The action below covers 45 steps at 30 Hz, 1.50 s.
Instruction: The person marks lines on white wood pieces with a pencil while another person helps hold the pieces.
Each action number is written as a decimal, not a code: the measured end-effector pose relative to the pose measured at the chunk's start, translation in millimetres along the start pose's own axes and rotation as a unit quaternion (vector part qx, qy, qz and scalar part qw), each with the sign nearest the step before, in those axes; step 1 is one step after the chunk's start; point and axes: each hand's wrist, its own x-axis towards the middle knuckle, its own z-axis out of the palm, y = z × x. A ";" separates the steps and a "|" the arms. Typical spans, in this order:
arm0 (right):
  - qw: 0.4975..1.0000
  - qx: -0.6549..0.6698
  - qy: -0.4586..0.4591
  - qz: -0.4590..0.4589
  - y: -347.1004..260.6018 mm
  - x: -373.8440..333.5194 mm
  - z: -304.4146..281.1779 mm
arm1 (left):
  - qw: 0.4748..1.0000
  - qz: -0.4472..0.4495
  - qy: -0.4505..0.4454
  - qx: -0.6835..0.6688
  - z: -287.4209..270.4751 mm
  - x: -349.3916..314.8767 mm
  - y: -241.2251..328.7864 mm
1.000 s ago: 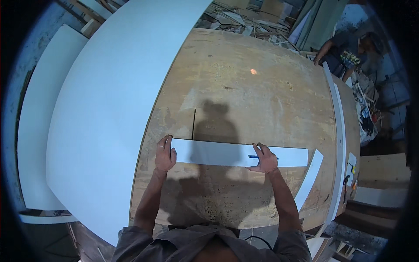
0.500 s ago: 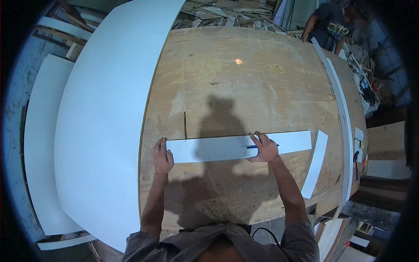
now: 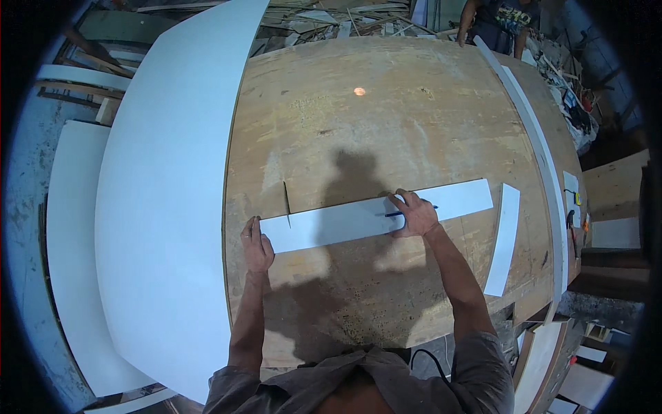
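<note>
A long white board strip [image 3: 331,222] lies slantwise across the brown wooden table, its right end farther from me. My left hand [image 3: 258,247] is closed on its left end, fingers over the far corner and thumb on the near side. My right hand [image 3: 416,214] grips the strip right of its middle, fingers at the far edge and thumb nearer me. A blue pen [image 3: 394,214] is tucked in that hand, its tip showing beyond the fingers. Close to my left hand, a thin dark blade-like piece [image 3: 287,200] overlaps the strip's far edge.
A big white panel [image 3: 162,186] covers the table's left side. To the right lie a short white strip [image 3: 503,238] and long pale strips [image 3: 534,131]. A person [image 3: 498,24] leans at the far right corner. Scrap wood [image 3: 331,19] is heaped beyond the table [image 3: 414,131].
The strip has turned, its right end swinging away from me along with my right hand. Its far edge now overlaps the dark blade-like piece. The whole view has shifted slightly.
</note>
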 end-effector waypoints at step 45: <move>0.998 0.046 -0.028 0.029 19.3 22.8 -1.8 | 0.999 0.029 0.013 0.016 11.9 27.8 -5.9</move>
